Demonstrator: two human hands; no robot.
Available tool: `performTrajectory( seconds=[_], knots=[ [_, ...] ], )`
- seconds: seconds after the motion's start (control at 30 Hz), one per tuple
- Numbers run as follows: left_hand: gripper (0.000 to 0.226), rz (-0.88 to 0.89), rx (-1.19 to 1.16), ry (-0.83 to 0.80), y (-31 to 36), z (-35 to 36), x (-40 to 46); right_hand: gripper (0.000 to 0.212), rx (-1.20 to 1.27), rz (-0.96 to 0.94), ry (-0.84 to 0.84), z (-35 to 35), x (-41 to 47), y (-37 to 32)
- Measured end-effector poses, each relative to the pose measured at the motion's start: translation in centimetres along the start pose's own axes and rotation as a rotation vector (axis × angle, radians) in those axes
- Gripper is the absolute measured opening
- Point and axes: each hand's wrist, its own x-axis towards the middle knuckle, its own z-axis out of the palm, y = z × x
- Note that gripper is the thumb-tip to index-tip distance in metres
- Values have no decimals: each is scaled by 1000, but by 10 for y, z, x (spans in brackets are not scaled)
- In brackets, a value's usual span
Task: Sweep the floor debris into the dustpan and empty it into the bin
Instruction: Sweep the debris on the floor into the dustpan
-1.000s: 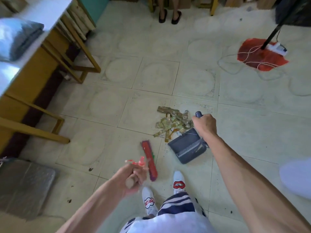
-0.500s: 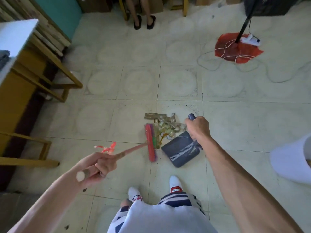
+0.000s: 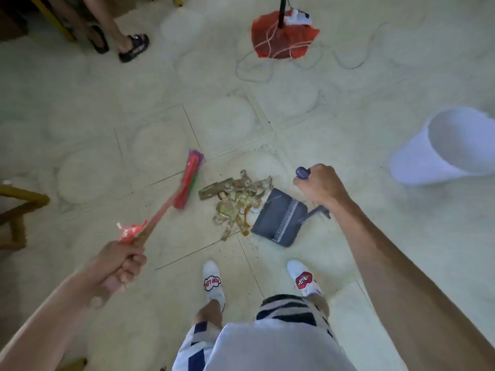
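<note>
1. Near left: left hand (image 3: 117, 266), fingers clenched round the broom (image 3: 187, 183) stick, head poised left of the pile, seemingly ready for a rightward stroke.
2. Near right: right hand (image 3: 318, 186), fingers wrapped on the upright grip of the dustpan (image 3: 278, 218), open edge flat on the floor (image 3: 107, 129), touching the debris (image 3: 235, 202) to catch it.
3. Mid-scene: debris heaped between broom and pan, not yet inside.
4. Far right: white bin (image 3: 442, 148), well apart, tilted, awaiting the load.
</note>
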Motion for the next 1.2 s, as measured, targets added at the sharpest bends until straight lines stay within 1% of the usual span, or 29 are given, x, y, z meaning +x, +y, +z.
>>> performTrajectory(
  seconds=[0.07, 0.13, 0.2, 0.23, 0.27, 0.37, 0.4, 0.53, 0.63, 0.67, 0.7, 0.77, 0.8, 0.83, 0.87, 0.93, 0.97, 1.07, 1.17, 1.2],
  knots=[
    [32, 48, 207, 3, 19, -3, 13, 36, -58, 8, 76, 7, -2, -4],
    [19, 144, 330, 36, 21, -16, 31, 39, -74, 15, 76, 19, -10, -5],
    [9, 157, 428, 50, 20, -26, 41, 43, -88, 7, 77, 26, -14, -16],
    [9, 171, 481, 50, 17, -31, 43, 44, -91, 4, 75, 30, -17, -18],
    [15, 191, 537, 50, 15, -36, 43, 45, -95, 14, 77, 32, -20, -20],
    [45, 255, 672, -8, 9, -51, 44, 46, -126, 42, 98, 31, -24, -23],
    [50, 271, 705, -19, 9, -54, 43, 47, -115, 50, 102, 30, -27, -22],
    [49, 321, 783, -31, 16, -58, 40, 47, -123, 72, 147, 27, -31, -22],
    [59, 356, 864, -57, 24, -54, 50, 47, -149, 75, 159, 35, -25, -27],
    [58, 366, 893, -63, 27, -52, 54, 45, -156, 84, 157, 38, -22, -29],
    [53, 378, 933, -63, 29, -50, 58, 43, -160, 91, 152, 42, -20, -30],
    [33, 407, 1007, -43, 26, -47, 60, 42, -152, 91, 137, 48, -17, -31],
    [31, 459, 1064, -15, 23, -47, 61, 42, -149, 93, 121, 50, -18, -31],
    [34, 544, 1149, 8, 19, -47, 62, 43, -150, 95, 109, 52, -18, -31],
    [38, 625, 1219, -7, 15, -47, 64, 43, -150, 100, 101, 52, -19, -32],
    [47, 676, 1326, -45, 17, -38, 76, 42, -145, 104, 103, 51, -20, -32],
    [49, 663, 1424, -27, 23, -34, 87, 40, -147, 110, 105, 49, -19, -33],
    [55, 626, 1793, 129, 50, -27, 109, 35, -177, 134, 115, 46, -19, -35],
    [53, 656, 1968, 256, 81, -48, 107, 34, -198, 146, 123, 39, -18, -34],
    [52, 690, 1987, 292, 91, -56, 103, 34, -202, 148, 125, 36, -18, -34]
  ],
)
